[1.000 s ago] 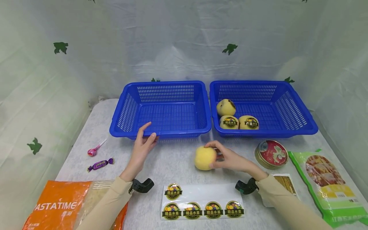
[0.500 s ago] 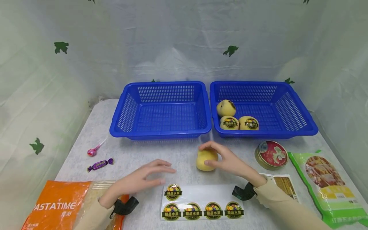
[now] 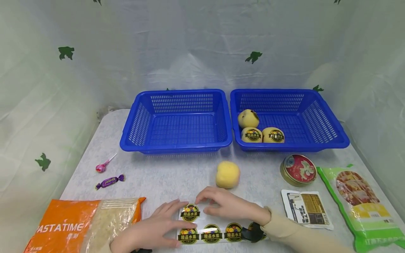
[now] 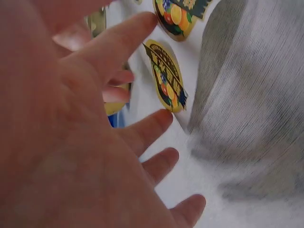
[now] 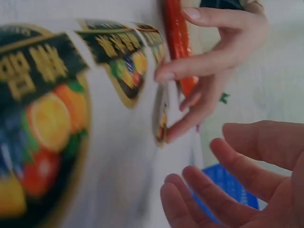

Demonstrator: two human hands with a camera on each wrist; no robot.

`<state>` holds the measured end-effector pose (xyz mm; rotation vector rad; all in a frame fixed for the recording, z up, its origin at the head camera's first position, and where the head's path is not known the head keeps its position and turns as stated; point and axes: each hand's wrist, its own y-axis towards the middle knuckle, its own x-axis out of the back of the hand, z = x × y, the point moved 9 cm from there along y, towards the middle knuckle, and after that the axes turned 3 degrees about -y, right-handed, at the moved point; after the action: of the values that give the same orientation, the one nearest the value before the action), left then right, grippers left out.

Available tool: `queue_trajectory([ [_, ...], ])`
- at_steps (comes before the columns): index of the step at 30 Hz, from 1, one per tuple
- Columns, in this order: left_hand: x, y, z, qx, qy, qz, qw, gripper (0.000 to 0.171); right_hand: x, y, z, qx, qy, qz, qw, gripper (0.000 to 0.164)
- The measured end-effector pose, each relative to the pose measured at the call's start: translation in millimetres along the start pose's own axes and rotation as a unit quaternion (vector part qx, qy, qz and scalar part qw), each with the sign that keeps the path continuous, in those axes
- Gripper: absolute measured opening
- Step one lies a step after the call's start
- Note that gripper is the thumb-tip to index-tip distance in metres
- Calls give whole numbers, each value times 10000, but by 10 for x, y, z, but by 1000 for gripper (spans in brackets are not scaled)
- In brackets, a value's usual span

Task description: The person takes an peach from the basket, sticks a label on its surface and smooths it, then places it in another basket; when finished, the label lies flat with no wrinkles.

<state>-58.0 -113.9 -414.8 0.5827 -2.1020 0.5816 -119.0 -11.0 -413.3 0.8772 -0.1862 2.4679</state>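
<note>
A white sticker sheet [image 3: 221, 216] with round fruit labels lies at the front of the table. My left hand [image 3: 152, 228] is at its left edge, fingers spread, index and thumb on either side of labels. In the left wrist view, fingertips touch or nearly touch the sheet beside a label [image 4: 166, 78]. My right hand [image 3: 226, 205] hovers over the sheet with bent fingers, near the upper-left label [image 3: 190, 212]; in the right wrist view its fingers [image 5: 237, 166] hold nothing. Just beyond, a yellow peach-like fruit [image 3: 227, 174] rests on the table.
Behind stand two blue baskets; the left basket [image 3: 175, 146] holds nothing, the right basket [image 3: 303, 144] several labelled fruits [image 3: 252, 135]. To the right lie a round tin [image 3: 299, 169], a white pouch [image 3: 307, 209] and a green bag [image 3: 364, 203]. Pasta bag [image 3: 85, 225], candy [image 3: 110, 181] and lollipop [image 3: 102, 167] lie left.
My left hand has come from the left basket's front edge down to the sheet. My right hand has let go of the fruit and moved left and nearer, over the sheet.
</note>
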Motion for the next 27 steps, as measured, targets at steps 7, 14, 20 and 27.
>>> queue_trajectory([
  [7, -91, -19, 21, 279, 25, 80, 9996, 47, -241, 28, 15, -56, -803, 350, 9961, 22],
  [14, -125, -20, 35, 563, -104, 41, 9984, 43, -336, 31, 41, -46, -749, 467, 9961, 21],
  [20, -150, -1, 32, 633, -38, 104, 9979, 46, -310, 65, 50, 15, -48, 150, 9999, 20],
  [27, -166, 12, 51, 780, -16, 24, 9969, 50, -106, 113, 64, -45, 39, -768, 9970, 21],
])
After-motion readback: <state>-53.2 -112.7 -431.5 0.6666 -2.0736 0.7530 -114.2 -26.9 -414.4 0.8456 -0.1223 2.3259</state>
